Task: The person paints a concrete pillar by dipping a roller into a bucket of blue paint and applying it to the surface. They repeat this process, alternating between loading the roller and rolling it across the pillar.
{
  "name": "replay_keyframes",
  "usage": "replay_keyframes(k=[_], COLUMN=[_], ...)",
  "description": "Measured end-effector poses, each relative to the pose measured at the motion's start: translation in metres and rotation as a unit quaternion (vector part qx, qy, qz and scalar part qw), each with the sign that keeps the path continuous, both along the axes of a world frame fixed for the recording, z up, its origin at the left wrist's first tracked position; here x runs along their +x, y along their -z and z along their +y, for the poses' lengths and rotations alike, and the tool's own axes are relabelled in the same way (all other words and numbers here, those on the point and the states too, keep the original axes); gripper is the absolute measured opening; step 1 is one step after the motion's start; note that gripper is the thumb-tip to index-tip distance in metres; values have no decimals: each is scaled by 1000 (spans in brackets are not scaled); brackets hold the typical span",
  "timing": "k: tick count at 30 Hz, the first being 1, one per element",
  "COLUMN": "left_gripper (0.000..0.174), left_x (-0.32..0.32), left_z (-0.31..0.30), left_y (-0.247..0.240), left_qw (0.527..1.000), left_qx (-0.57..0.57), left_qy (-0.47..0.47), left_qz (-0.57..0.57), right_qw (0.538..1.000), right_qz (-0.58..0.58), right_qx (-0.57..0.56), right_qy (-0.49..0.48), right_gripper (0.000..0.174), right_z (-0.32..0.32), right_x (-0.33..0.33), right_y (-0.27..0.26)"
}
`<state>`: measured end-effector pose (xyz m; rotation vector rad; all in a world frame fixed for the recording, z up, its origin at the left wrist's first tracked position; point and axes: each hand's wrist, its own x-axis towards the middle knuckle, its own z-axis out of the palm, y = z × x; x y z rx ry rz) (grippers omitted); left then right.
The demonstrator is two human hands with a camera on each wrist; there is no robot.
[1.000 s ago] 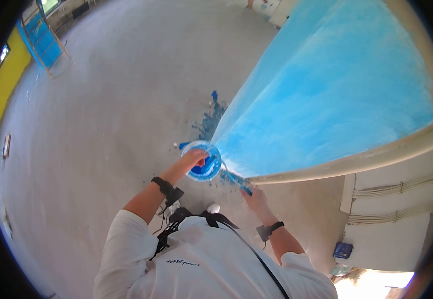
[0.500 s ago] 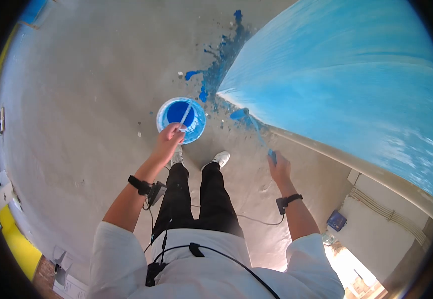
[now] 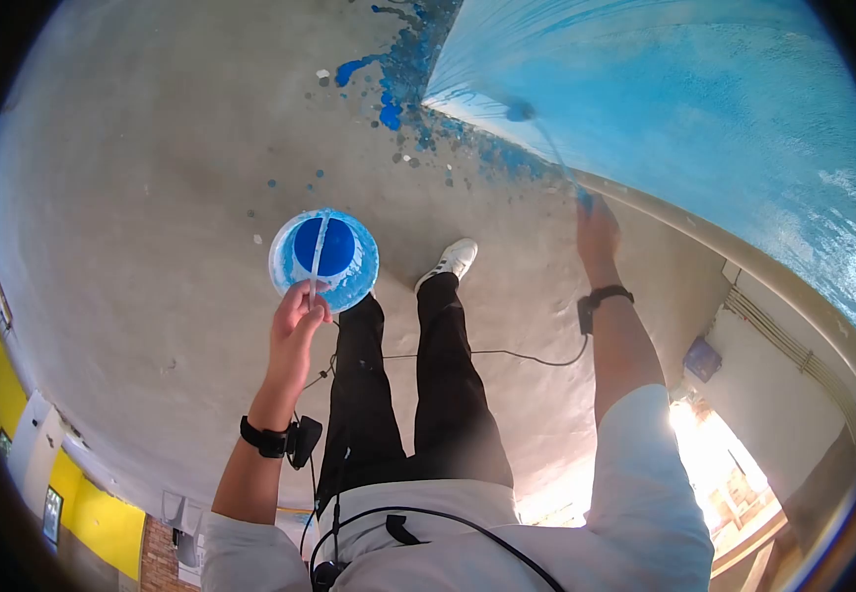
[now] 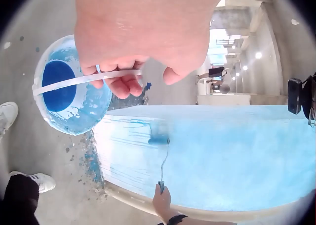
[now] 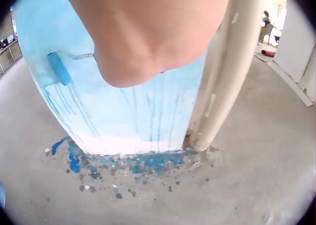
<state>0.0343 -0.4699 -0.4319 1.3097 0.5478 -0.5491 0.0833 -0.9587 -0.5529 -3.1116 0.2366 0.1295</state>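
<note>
My left hand [image 3: 298, 331] grips the white strap handle [image 4: 74, 81] of a paint bucket [image 3: 354, 281], fingers curled round it. Deep blue paint lies in the bucket, and its inner wall is streaked pale blue. Over on the right, my right hand [image 3: 599, 237] holds the grip of a paint roller [image 5: 59, 68] with a thin bent rod. The blue-coated roller lies against the light-blue pillar [image 4: 237, 156], low on its face, and wet streaks run down beneath it in the right wrist view. The back of my right hand hides its fingers there.
Blue paint splatter [image 5: 148, 164] covers the grey floor at the pillar's foot. A beige pipe [image 5: 229, 62] runs along the pillar's side. A thin cable [image 3: 517, 355] trails between my arms. In the distance stands another person [image 4: 216, 73].
The roller has moved from beside the bucket to the pillar's face, with my right hand going away to the right. The bucket has shifted left, away from the pillar, in my left hand.
</note>
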Motion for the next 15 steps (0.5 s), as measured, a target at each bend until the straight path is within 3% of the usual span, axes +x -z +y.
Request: replay_keyframes(k=[4,9,12,15], left_gripper=[27,27,29,29], left_x=[-5,-14,-14,-15], left_z=[-9,-22,-27,-31], left_y=[0,5,4,3], left_qw=[998,992,989,986], left_qx=[-39,-39,-21,-12], left_qy=[54,122,150,166], left_qz=[21,4,4,-1], right_qw=[993,997,998,996], right_qz=[54,-23,-4,-12], right_qx=[30,72,59,73], right_qy=[104,15,16,44], right_gripper=[26,27,29,30], right_z=[-12,31,78,85], right_x=[-27,0,25,21], right_y=[-29,-9,-6,-6])
